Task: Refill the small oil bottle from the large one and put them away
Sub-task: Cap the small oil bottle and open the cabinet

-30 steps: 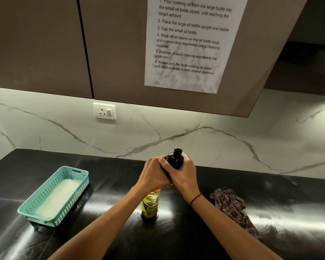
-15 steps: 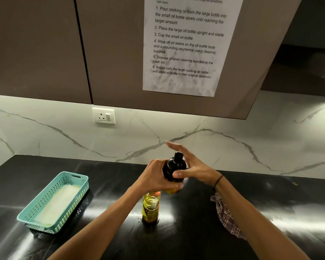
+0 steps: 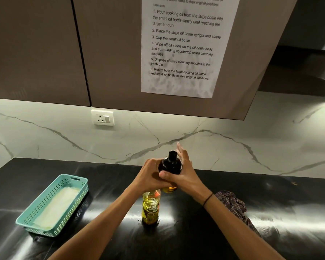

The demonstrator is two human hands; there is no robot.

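Far left on the black counter sits one teal basket holding one pale folded sheet. At centre the left hand is clenched around the body of the small dark bottle, which is held above the counter, just beyond the one large bottle of yellow oil standing upright and near. The right hand now presses its thumb and palm to the dark cap with the fingers splayed upward; half a second ago it was opening away from the cap, and a second ago it enclosed it, which suggests repeated twists to tighten the cap. Capping thus appears nearly complete, with wiping presumably next. At right lies one checked cloth. Count: two bottles, one basket, one cloth, two hands.
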